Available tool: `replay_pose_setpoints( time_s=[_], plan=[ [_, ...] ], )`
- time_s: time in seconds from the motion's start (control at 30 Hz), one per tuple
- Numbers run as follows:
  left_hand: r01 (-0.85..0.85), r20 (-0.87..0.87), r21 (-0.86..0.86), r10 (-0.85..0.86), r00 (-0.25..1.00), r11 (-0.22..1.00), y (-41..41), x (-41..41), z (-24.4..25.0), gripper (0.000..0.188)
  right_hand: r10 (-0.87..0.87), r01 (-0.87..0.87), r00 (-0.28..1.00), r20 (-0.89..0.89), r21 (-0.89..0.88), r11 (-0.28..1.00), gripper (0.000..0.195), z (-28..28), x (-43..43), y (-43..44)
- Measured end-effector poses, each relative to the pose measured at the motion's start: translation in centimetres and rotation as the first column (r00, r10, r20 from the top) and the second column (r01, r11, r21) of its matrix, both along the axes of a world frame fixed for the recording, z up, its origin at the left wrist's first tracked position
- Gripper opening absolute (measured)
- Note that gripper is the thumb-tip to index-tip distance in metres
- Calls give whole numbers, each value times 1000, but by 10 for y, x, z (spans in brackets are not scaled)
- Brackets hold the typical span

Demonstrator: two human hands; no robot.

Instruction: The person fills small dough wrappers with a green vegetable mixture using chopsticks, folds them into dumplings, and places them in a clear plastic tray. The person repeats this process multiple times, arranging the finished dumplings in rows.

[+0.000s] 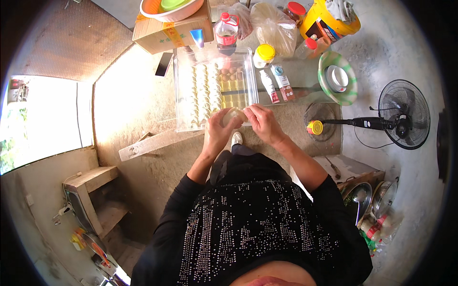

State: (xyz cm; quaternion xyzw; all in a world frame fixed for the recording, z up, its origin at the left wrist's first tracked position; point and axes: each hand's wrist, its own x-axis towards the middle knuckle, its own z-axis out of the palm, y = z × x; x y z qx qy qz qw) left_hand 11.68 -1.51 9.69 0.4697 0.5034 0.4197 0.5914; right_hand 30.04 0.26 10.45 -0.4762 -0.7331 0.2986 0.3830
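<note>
Both my hands are raised at the near edge of a clear plastic tray [253, 89]. My left hand [219, 125] holds a pale, rounded, partly see-through thing [234, 113], too blurred to name. My right hand [264, 121] pinches at its right edge with thumb and fingertips. In the tray, rows of whitish rounded pieces [203, 89], washed out by light, fill the left side. A few brown egg-like things [229, 73] sit at the upper right, above yellowish compartments [229, 98].
A phone [164, 64] lies left of the tray. Beyond stand a cola bottle [226, 30] and a cardboard box [175, 34]. On the right are a yellow-lidded jar [264, 55], two cartons or tubes [282, 84], bowls in a green-white basin [322, 77] and a fan [404, 114].
</note>
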Motion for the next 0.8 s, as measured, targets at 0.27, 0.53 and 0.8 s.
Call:
replay_pose_setpoints(
  time_s=[0.27,0.53,0.8],
  plan=[
    [65,-45,-65,-68,997,996,28,-6,-3,30,-47,46,996,-72,-13,999,15,-3,-5,21],
    [126,-69,-117,-135,989,985,51,-15,13,28,-109,107,993,-42,-52,993,16,-8,-11,38],
    [107,-102,-116,-118,988,988,63,-31,5,34,-136,136,991,6,-108,985,18,-9,-28,44]
  ],
)
